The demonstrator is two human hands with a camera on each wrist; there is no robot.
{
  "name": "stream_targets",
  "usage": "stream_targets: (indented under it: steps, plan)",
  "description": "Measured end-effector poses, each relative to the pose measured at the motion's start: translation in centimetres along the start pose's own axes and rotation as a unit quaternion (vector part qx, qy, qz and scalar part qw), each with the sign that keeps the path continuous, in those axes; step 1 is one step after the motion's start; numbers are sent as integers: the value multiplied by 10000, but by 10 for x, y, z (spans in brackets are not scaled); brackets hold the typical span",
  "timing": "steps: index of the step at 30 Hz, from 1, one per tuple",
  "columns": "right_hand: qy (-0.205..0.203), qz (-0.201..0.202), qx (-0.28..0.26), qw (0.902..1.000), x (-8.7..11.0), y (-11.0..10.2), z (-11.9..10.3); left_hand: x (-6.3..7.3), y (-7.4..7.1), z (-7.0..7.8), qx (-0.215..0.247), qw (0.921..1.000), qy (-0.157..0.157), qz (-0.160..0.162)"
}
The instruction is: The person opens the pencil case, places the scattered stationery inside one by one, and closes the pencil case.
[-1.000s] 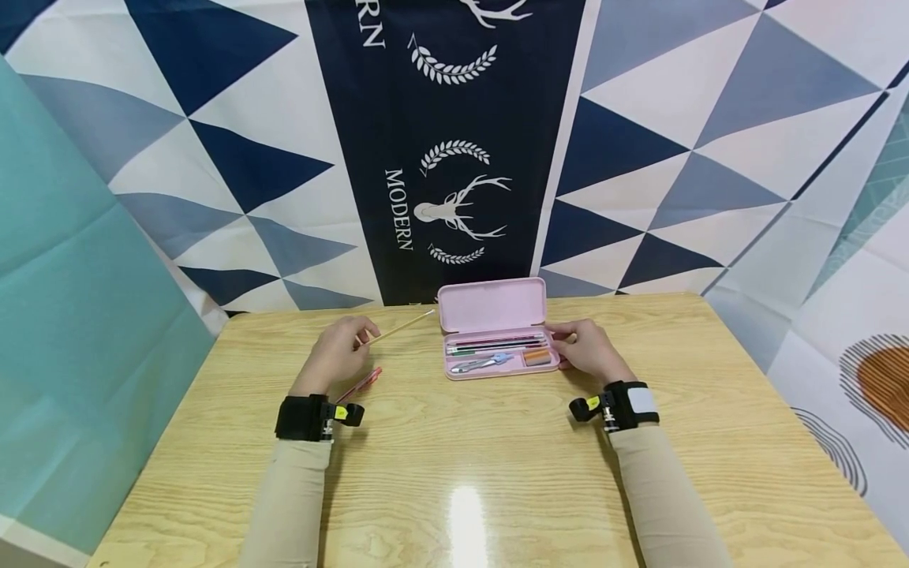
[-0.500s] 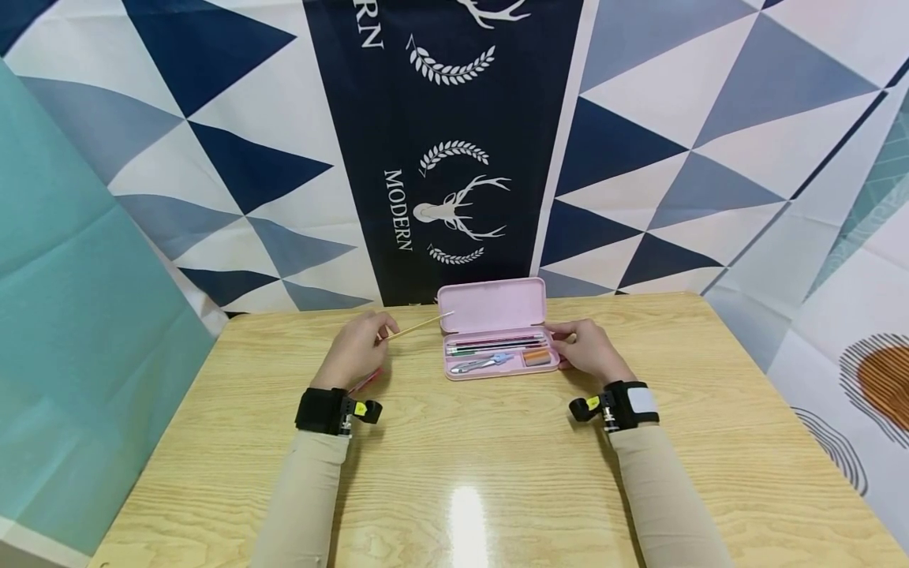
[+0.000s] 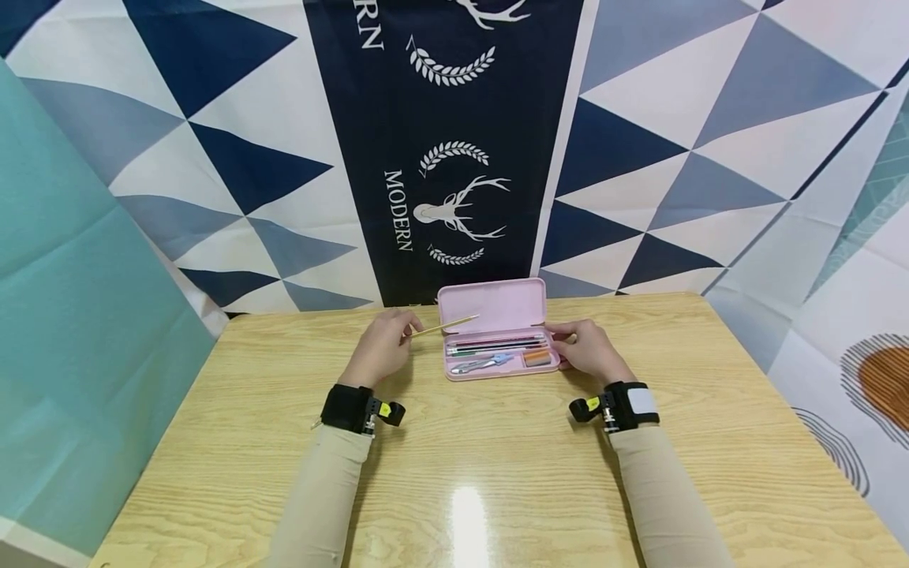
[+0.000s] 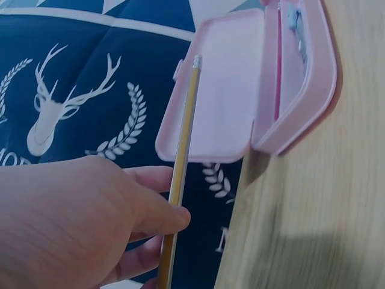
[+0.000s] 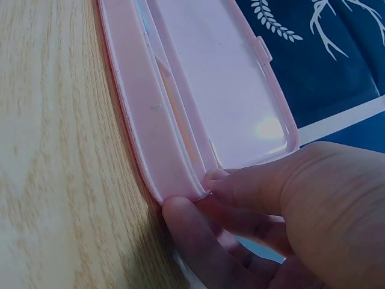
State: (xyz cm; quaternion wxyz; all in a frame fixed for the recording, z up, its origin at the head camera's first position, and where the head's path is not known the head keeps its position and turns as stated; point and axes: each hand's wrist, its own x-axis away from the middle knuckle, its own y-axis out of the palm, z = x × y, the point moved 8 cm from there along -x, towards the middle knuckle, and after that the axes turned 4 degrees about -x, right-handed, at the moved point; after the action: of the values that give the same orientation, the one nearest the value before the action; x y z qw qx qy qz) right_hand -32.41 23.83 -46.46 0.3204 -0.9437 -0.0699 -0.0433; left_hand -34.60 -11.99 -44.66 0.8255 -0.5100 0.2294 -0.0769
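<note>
My left hand (image 3: pixel 383 347) pinches a yellow pencil (image 3: pixel 446 325) between thumb and fingers. The pencil's pale eraser end (image 4: pixel 197 62) points up and away, over the lid side of the pink pencil case (image 3: pixel 495 306) in the left wrist view. The case lies with its lid raised. In its tray are several pencils (image 3: pixel 497 345), a silver and blue drawing compass (image 3: pixel 483 364) and a small orange and grey block (image 3: pixel 536 358). At the case's right end, my right hand (image 3: pixel 589 353) holds it, thumb (image 5: pixel 218 178) on the rim and a finger against the outer corner.
The case stands on a wooden table (image 3: pixel 497 442) close to its back edge. Just behind hangs a patterned cloth (image 3: pixel 454 237). A small pale tip (image 3: pixel 316 424) shows beside the left wrist strap (image 3: pixel 346 408); its kind cannot be told.
My left hand has moved right with the pencil, bringing the eraser end across the case's lid. A red pen seen earlier beside that hand is now hidden. The right hand has stayed put.
</note>
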Motion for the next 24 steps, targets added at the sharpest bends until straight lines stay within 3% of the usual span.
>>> stream_targets:
  steps: [3, 7, 13, 17, 20, 24]
  plan:
    - [-8, -25, 23, 10000, -1, 2, 0, -3, 9, 0, -83, 9998, 77, 184]
    - [-21, -51, 30, 10000, -1, 3, 0, -1, 2, 21, -37, 10000, -34, 86]
    - [-43, -22, 10, 10000, 1, 1, -2, -10, 27, 11, -180, 9993, 186, 280]
    - [-36, -27, 45, 10000, 2, 1, -3, -12, 24, 32, -169, 9998, -43, -78]
    - [-43, -24, 84, 10000, 2, 0, -3, -16, 37, 26, -158, 9998, 34, -115]
    - [-31, -16, 94, 9999, 2, -1, -2, -26, 64, 11, -263, 9995, 173, 41]
